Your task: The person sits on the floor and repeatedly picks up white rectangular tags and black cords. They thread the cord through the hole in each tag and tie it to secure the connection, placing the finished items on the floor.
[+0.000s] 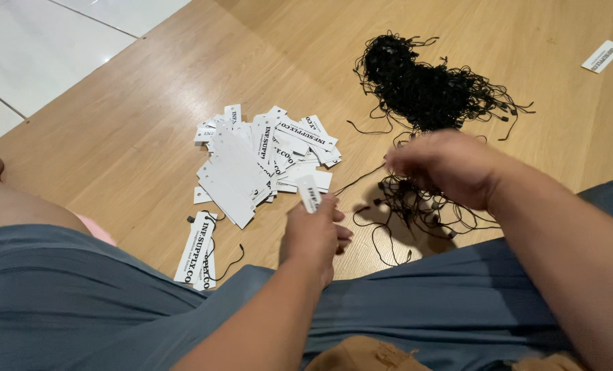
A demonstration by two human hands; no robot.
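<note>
My left hand (314, 233) pinches one white paper tag (308, 193), held upright just in front of a loose heap of white tags (258, 154) on the wooden floor. My right hand (444, 165) hovers over a small bunch of black strings (416, 209), fingers curled on a thin black string (361, 177) that runs toward the tag. A bigger tangle of black strings (423, 82) lies farther away.
Tags with strings attached (198, 251) lie by my left leg. A single white tag (602, 56) sits at the far right. White tiles (38, 48) border the wood floor at the upper left. My legs in grey shorts (80, 302) fill the foreground.
</note>
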